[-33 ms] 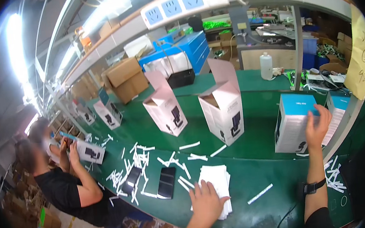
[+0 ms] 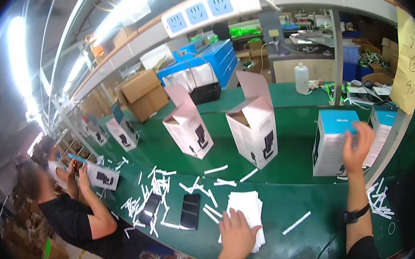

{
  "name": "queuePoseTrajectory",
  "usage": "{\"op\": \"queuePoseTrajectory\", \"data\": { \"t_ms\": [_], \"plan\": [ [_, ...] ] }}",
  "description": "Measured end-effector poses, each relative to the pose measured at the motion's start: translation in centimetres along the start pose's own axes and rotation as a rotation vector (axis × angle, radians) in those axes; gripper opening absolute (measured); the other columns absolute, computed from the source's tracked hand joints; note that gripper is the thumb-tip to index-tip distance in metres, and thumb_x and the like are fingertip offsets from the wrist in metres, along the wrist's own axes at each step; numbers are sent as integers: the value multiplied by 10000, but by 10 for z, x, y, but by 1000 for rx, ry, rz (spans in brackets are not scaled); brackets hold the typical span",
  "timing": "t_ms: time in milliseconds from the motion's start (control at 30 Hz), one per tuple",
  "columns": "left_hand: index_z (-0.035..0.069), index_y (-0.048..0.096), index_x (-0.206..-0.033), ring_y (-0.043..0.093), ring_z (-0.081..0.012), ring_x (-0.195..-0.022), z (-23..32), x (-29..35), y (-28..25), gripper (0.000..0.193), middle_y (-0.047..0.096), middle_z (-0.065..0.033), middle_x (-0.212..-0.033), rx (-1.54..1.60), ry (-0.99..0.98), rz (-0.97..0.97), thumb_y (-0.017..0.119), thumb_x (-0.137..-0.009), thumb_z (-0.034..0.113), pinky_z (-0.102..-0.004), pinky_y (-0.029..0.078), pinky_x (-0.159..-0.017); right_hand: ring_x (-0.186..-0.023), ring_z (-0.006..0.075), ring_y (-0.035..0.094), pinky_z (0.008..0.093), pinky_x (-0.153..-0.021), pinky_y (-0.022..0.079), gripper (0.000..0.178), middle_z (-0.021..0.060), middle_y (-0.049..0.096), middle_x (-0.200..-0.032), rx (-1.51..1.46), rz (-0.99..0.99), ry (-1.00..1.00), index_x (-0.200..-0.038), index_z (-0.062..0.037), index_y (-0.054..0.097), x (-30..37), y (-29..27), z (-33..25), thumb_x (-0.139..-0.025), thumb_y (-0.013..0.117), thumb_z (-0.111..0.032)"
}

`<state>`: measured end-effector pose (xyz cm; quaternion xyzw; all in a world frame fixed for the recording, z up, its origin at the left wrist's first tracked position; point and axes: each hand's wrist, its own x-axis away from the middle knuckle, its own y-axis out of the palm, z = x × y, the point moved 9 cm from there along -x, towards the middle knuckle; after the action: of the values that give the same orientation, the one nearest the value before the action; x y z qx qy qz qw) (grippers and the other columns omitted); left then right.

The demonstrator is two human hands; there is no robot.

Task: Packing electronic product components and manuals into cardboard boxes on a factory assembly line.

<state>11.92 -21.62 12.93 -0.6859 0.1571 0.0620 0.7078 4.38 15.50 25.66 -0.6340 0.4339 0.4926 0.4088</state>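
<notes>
A person's two bare hands reach in from the lower edge of the frame over a green worktable (image 2: 286,194). The left hand (image 2: 238,236), at lower centre, is spread wide, palm down, over the near part of a stack of white paper sheets (image 2: 247,204); the rest of the stack shows just beyond its fingertips and to their right. The right hand (image 2: 359,147), at centre right, is raised with thumb and fingers parted in a loose curve, beside the upper right edge of a closed white box with a blue top (image 2: 328,145) — the box lies mostly to the left of this hand, and I cannot tell whether the fingers touch it. A second blue-topped box (image 2: 382,118) stands just to the right, partly behind that hand and a slanting metal post (image 2: 387,154). A dark band (image 2: 357,214) circles the right wrist. Near the centre of the frame stand two pale boxes with raised flaps, one on the left (image 2: 187,131) and one on the right (image 2: 256,140). Left of the paper stack lie two flat black objects, the nearer one (image 2: 189,212) beside the farther (image 2: 150,208), among scattered white strips (image 2: 159,184). At left, a co-worker in a black top (image 2: 71,215) holds a tilted white box (image 2: 103,177); upper centre shows a white power strip (image 2: 210,7) with blue sockets.
</notes>
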Motion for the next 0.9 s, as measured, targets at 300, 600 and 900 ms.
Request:
{"op": "queuePoseTrajectory", "data": {
  "t_ms": [300,600,900],
  "plan": [
    [-121,581,-1258,648,-441,-1123,22,3,19,464,640,-325,-1215,-201,195,21,569,-872,135,-502,503,-995,-1439,455,274,477,-1207,254,1355,305,260,-1537,-556,-511,329,-1548,43,150,32,198,-148,-544,973,-347],
    [-12,601,-1181,708,-338,-808,-12,-22,-24,340,691,-182,-1003,407,61,-5,560,-847,37,-421,592,-660,-1349,411,393,481,-1158,303,1242,245,393,-1462,-535,-355,469,-1583,-60,196,49,230,-60,-557,889,-168],
    [-18,501,-1300,676,-394,-1017,-28,-116,-122,414,670,-234,-1090,1215,20,535,634,-921,86,-405,515,-887,-1315,330,421,491,-1108,402,1317,116,415,-1361,-1109,-565,785,-1593,-267,248,48,157,-42,-369,714,-123]
  ]
}}
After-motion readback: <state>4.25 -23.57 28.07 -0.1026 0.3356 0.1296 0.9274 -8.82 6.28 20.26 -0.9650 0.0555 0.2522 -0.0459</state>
